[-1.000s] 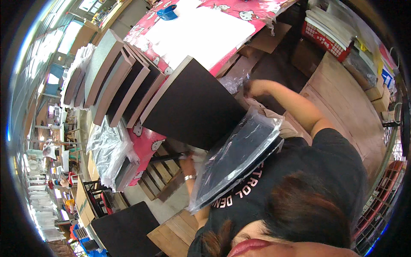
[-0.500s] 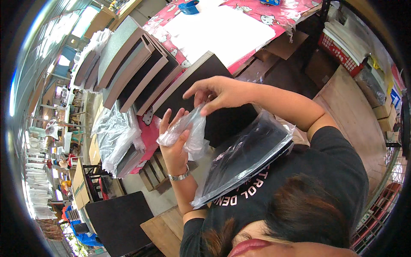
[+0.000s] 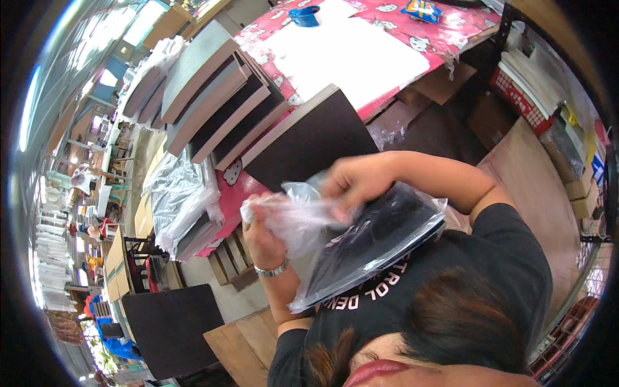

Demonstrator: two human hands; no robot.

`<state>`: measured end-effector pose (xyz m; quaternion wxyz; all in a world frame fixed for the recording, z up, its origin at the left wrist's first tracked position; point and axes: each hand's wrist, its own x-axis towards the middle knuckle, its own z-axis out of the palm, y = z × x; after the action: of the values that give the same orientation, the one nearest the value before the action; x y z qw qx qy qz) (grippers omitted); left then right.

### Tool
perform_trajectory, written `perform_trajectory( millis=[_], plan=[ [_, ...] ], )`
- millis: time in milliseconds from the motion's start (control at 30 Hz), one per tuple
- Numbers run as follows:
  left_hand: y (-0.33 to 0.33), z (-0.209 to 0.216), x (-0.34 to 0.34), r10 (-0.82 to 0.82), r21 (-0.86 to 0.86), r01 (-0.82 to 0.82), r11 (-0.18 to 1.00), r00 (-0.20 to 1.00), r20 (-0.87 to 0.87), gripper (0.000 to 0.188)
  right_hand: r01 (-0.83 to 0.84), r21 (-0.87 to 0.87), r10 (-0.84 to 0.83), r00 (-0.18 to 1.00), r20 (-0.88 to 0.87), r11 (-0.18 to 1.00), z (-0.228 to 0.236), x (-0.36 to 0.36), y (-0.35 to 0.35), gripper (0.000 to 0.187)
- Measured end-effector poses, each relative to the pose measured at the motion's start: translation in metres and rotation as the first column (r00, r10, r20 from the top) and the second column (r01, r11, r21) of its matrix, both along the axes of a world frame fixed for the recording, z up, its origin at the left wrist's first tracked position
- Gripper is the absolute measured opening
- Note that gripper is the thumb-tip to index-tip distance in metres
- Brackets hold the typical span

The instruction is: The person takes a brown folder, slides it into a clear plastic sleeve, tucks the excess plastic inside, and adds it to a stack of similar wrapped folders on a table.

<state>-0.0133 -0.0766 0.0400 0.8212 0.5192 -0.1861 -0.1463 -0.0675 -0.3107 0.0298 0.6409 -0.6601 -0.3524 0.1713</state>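
A crumpled piece of clear plastic film (image 3: 298, 227) is stretched between my two hands. My left hand (image 3: 263, 233), with a metal watch band at the wrist, is closed on one end of it. My right hand (image 3: 358, 184), blurred by motion, grips the other end with bent fingers. Just below the right hand, a flat black panel in clear plastic wrap (image 3: 380, 242) leans against my torso. Beyond the hands a black panel with a pale edge (image 3: 316, 138) stands at the table's edge.
Several thick dark panels with beige edges (image 3: 219, 97) stand in a row to the left. A plastic-wrapped stack (image 3: 177, 200) lies nearer. The pink patterned table cover (image 3: 387, 26) bears a white sheet (image 3: 348, 58) and a blue tape dispenser (image 3: 304, 16). A red basket (image 3: 522, 100) stands at right.
My right hand has moved down and to the right, away from the left, pulling the plastic film taut. The left hand's fingers have closed on it. The view has shifted slightly.
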Motion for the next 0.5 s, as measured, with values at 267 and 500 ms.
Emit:
perform_trajectory(
  millis=[267, 500],
  plan=[
    [0.080, -0.054, 0.004, -0.392, 0.275, 0.379, 0.884, 0.920, -0.009, 0.056, 0.573, 0.428, -0.231, 0.747, -0.624, 0.699, 0.003, -0.021, -0.034, 0.019],
    [0.083, -0.058, -0.005, -0.344, 0.419, 0.394, 0.818, 0.919, -0.193, 0.055, 0.584, 0.645, -0.324, 0.811, -0.487, 0.494, 0.018, -0.022, -0.053, 0.023]
  ],
)
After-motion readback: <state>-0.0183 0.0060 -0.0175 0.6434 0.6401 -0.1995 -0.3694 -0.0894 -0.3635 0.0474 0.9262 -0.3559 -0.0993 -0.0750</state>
